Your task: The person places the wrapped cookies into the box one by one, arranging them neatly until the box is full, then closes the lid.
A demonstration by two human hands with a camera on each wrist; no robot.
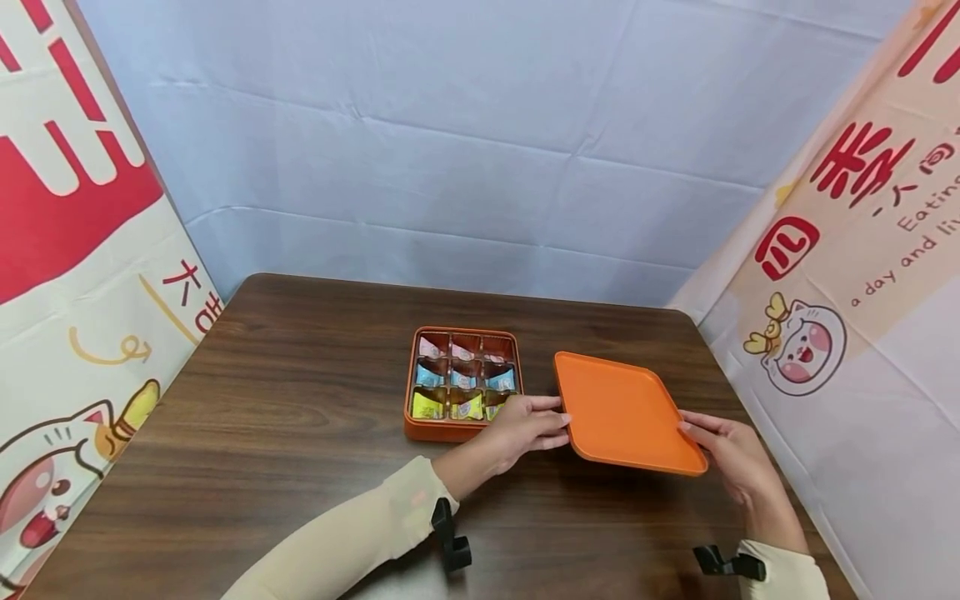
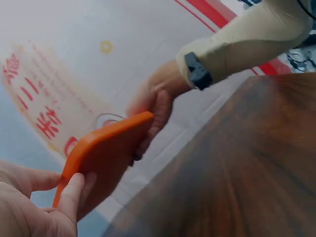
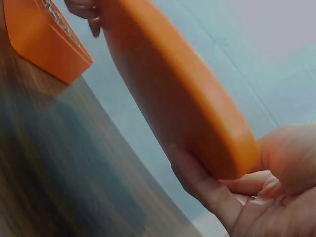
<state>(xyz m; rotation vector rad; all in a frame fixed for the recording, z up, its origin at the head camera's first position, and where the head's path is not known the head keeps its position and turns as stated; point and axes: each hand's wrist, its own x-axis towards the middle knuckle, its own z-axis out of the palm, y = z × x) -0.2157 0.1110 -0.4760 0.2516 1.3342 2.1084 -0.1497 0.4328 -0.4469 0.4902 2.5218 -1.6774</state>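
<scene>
Both hands hold a square orange box lid (image 1: 628, 412) off the table, to the right of the box. At its left edge, my left hand (image 1: 522, 431) pinches the rim between thumb and fingers. The right hand (image 1: 738, 454) grips the near right corner, with fingers under the lid in the right wrist view. Left of the lid stands the uncovered orange box (image 1: 442, 431), divided into small compartments. Wrapped candies lie in it: pink at the back, blue candies (image 1: 463, 379) in the middle, yellow candies (image 1: 427, 407) in front. My left hand partly hides the box's near right corner.
The dark wooden table (image 1: 300, 392) reaches back to a pale cloth backdrop (image 1: 465, 167). Printed banners (image 1: 810, 275) hang at the left and right sides, the right one close to my right hand. Black straps with camera mounts (image 1: 450, 537) sit on both wrists.
</scene>
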